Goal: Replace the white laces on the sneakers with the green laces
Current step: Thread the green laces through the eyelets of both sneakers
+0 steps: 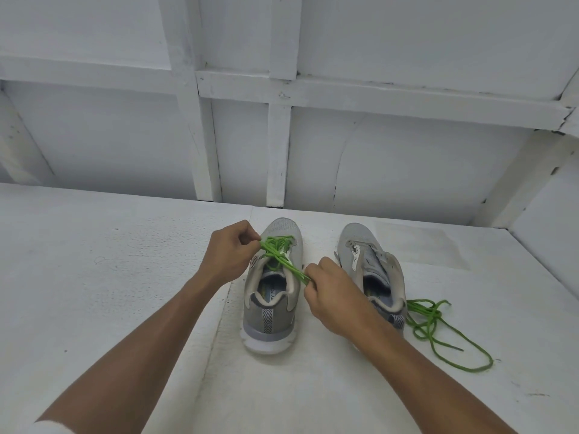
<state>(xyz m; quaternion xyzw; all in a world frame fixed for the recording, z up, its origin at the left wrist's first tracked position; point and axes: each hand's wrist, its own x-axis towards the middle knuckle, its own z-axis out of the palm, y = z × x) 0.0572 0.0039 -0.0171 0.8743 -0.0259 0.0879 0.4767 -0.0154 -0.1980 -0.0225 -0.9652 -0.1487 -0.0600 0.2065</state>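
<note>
1. White-painted wall (407, 151) panels with raised battens stand behind a scuffed white table (94, 277). Two grey sneakers sit on it, heels toward the viewer.
2. Left sneaker (269, 311): the threaded green lace (277, 245) crosses its eyelets and bunches above the tongue. The left hand (230, 255) closes its grip in a pinch on strands at the shoe's left edge. The right hand (332, 296) pinches strands drawn taut toward the collar's right side.
3. Right sneaker (372, 261): no lace is visible in its eyelets. The loose green lace (438, 327) lies in tangled loops on the table just beside its heel. No white laces are in view.
4. Hazards, as judged:
   - Several strands are gathered in each pinch, so an uneven pull may draw one end short or lock a snarl instead of a bow.
   - The light shoe is not held down, and a sideways pull could tip it or slide it toward its neighbour.
   - A strand slipping from either pinch would slacken the crossings.
   - The loose lace is looped over itself, so lifting it by one end may tighten a knot.
5. Writing: the insole (275, 297) of the left sneaker shows the letters "Y FO". The rest is hidden by the collar. Marks on the tongues and sides are too small to read, and the patterned heel strip carries no legible text.
</note>
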